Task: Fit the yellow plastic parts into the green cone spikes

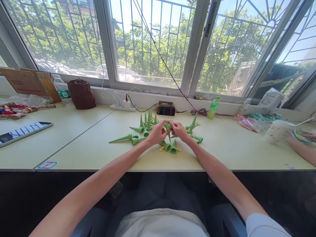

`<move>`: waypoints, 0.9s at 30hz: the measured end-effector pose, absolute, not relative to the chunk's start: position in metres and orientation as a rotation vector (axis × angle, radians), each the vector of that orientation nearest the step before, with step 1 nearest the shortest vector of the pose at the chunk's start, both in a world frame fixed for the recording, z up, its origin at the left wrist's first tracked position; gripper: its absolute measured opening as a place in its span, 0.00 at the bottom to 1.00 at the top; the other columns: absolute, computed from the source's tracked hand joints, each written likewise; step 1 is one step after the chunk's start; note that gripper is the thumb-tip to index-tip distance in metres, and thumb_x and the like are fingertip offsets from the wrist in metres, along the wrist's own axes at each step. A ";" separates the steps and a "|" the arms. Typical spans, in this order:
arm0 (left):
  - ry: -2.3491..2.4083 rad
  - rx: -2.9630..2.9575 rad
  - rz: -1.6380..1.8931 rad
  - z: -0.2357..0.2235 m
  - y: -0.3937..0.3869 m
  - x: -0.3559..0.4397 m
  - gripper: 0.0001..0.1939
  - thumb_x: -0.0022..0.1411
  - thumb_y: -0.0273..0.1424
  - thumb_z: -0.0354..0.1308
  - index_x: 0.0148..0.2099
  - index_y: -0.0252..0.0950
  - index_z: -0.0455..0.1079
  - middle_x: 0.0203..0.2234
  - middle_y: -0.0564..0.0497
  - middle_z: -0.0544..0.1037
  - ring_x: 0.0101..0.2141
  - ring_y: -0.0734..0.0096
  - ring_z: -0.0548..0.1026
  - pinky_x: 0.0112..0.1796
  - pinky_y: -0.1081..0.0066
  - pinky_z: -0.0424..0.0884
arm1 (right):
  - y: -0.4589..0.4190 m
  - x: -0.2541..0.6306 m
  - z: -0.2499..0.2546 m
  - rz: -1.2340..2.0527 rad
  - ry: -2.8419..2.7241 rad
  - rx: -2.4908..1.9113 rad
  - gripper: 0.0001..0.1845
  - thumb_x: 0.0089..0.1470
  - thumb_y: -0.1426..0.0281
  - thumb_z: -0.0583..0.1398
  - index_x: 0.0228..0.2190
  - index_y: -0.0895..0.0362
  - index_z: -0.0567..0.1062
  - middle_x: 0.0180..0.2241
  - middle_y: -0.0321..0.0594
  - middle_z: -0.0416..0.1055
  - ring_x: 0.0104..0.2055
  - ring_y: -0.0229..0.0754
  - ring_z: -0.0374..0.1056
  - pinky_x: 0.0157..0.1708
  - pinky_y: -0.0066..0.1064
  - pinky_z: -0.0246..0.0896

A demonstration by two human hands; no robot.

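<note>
In front of me, my left hand (157, 133) grips a green plastic watering spike (167, 126) by its wide collar, and its pointed end hangs downward. My right hand (179, 130) is closed at the other side of the same collar, fingers bent against it. Whether a small part sits between the right fingertips is too small to tell. Around both hands lie several more green spikes (173, 147), some standing point up, others on their sides. Small yellow pieces (161, 148) are scattered among them.
A phone (166, 110) leans behind the pile, near a power strip (122, 107). A green bottle (213, 108) stands at back right. On the left are a large phone (24, 132) and brown pouch (81, 93). Another person's arm (302, 148) and a white cup (278, 131) are at right.
</note>
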State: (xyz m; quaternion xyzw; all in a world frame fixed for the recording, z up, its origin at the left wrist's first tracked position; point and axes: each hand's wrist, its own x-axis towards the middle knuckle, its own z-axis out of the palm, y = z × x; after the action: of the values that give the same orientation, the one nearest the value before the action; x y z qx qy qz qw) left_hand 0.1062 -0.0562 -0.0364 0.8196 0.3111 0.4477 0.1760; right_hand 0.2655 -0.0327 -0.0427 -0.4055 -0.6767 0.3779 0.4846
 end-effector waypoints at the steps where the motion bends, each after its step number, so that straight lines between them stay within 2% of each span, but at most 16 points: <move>1: 0.904 2.311 1.289 -0.036 -0.056 0.107 0.16 0.58 0.30 0.56 0.50 0.38 0.65 0.35 0.51 0.72 0.21 0.81 0.66 0.26 0.76 0.66 | -0.034 0.264 -0.042 0.923 -1.641 -0.989 0.28 0.49 0.42 0.55 0.21 0.54 0.59 0.14 0.29 0.50 0.12 0.32 0.50 0.11 0.27 0.41; 7: 1.037 2.253 1.398 -0.034 -0.054 0.108 0.12 0.58 0.32 0.56 0.46 0.37 0.65 0.31 0.53 0.70 0.19 0.82 0.64 0.24 0.77 0.63 | -0.038 0.257 -0.043 0.950 -1.634 -0.931 0.29 0.50 0.39 0.52 0.22 0.53 0.58 0.15 0.28 0.49 0.13 0.32 0.47 0.12 0.29 0.45; 12: 1.064 2.203 1.441 -0.035 -0.055 0.111 0.13 0.59 0.33 0.57 0.46 0.37 0.64 0.31 0.54 0.69 0.18 0.83 0.63 0.24 0.77 0.61 | -0.035 0.256 -0.046 0.893 -1.647 -0.953 0.31 0.52 0.37 0.49 0.21 0.53 0.56 0.15 0.30 0.52 0.13 0.33 0.50 0.13 0.29 0.46; 15: 1.062 2.129 1.522 -0.034 -0.056 0.112 0.14 0.60 0.33 0.56 0.47 0.38 0.62 0.30 0.54 0.69 0.17 0.83 0.62 0.23 0.77 0.60 | -0.035 0.256 -0.047 0.888 -1.636 -0.963 0.31 0.54 0.38 0.46 0.21 0.53 0.59 0.16 0.31 0.54 0.14 0.34 0.52 0.13 0.30 0.47; 17: 1.056 2.067 1.590 -0.033 -0.056 0.111 0.14 0.60 0.34 0.56 0.48 0.39 0.62 0.31 0.54 0.69 0.17 0.84 0.61 0.22 0.77 0.59 | -0.034 0.256 -0.048 0.848 -1.665 -0.979 0.30 0.57 0.41 0.45 0.23 0.54 0.63 0.16 0.32 0.56 0.14 0.35 0.53 0.15 0.30 0.48; 20: 1.068 1.988 1.668 -0.031 -0.056 0.109 0.15 0.60 0.35 0.56 0.49 0.40 0.61 0.33 0.53 0.69 0.17 0.85 0.61 0.21 0.77 0.58 | -0.033 0.258 -0.050 0.652 -1.813 -1.026 0.25 0.61 0.51 0.48 0.23 0.55 0.66 0.17 0.34 0.60 0.18 0.36 0.57 0.20 0.29 0.53; 24: 1.095 1.964 1.705 -0.029 -0.058 0.108 0.14 0.62 0.35 0.54 0.49 0.40 0.61 0.34 0.53 0.70 0.16 0.85 0.62 0.20 0.77 0.59 | -0.028 0.261 -0.054 0.369 -2.066 -1.050 0.11 0.54 0.66 0.57 0.23 0.56 0.68 0.21 0.33 0.65 0.23 0.35 0.59 0.28 0.27 0.54; 27: 1.105 1.988 1.692 -0.028 -0.060 0.109 0.13 0.63 0.35 0.53 0.50 0.40 0.63 0.32 0.54 0.71 0.16 0.84 0.62 0.20 0.77 0.59 | -0.025 0.262 -0.057 0.306 -2.172 -1.078 0.07 0.50 0.70 0.61 0.23 0.57 0.69 0.22 0.32 0.66 0.24 0.33 0.58 0.28 0.25 0.51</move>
State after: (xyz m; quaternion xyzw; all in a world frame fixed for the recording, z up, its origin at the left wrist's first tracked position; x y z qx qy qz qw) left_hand 0.1086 -0.0598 -0.0276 0.6931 0.3852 0.5898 0.1531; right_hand 0.2621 -0.0246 -0.0571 -0.4147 -0.8351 0.1176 0.3418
